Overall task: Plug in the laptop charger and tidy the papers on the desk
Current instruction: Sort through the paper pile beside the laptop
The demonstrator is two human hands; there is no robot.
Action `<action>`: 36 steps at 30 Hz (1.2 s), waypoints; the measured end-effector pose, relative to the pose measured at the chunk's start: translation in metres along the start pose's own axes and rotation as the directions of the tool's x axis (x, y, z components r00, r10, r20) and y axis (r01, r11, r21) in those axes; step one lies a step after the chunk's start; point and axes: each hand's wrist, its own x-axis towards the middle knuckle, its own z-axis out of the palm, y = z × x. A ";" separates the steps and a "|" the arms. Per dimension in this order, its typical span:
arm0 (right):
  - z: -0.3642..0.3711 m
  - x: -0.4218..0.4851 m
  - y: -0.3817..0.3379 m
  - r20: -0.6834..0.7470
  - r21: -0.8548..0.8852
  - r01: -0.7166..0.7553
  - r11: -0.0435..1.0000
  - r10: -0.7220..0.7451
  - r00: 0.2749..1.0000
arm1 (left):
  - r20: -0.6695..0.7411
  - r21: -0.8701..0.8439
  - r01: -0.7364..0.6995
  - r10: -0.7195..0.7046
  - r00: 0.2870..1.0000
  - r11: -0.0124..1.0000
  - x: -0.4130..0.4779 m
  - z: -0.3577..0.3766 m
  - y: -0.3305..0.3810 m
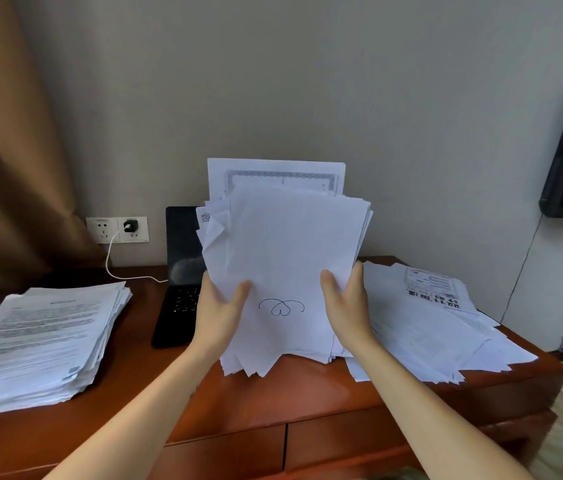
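Head view. The left hand [219, 306] and right hand [344, 303] grip opposite sides of an upright, uneven sheaf of papers [283, 244], thumbs on its front sheet, over the counter [273, 393]. Behind it stands an open laptop [179, 271]. A white cable [114, 261] runs from the laptop to the charger [130, 225] seated in the wall socket [107, 230]. A stacked pile [38, 341] lies at left and loose sheets [429, 327] at right.

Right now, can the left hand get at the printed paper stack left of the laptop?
Probably not yet: the left hand grips the upright sheaf of white sheets, though nothing blocks the printed paper stack.
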 end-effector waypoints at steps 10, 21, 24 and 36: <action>-0.008 0.011 -0.004 0.174 0.152 -0.126 0.980 0.099 0.980 | 0.023 -0.009 -0.073 0.073 0.997 0.997 0.020 -0.003 0.040; 0.002 0.010 -0.010 0.162 -0.024 -0.013 1.000 0.017 0.987 | 0.007 -0.044 -0.018 0.018 1.000 0.999 0.023 -0.002 0.041; 0.008 0.010 -0.015 0.089 -0.020 0.022 1.000 -0.020 0.996 | -0.064 -0.059 -0.091 0.088 0.994 0.994 0.024 0.002 0.050; 0.012 0.013 -0.023 0.050 0.046 0.016 0.999 -0.018 0.999 | -0.029 -0.066 -0.019 0.017 0.999 0.998 0.031 0.002 0.070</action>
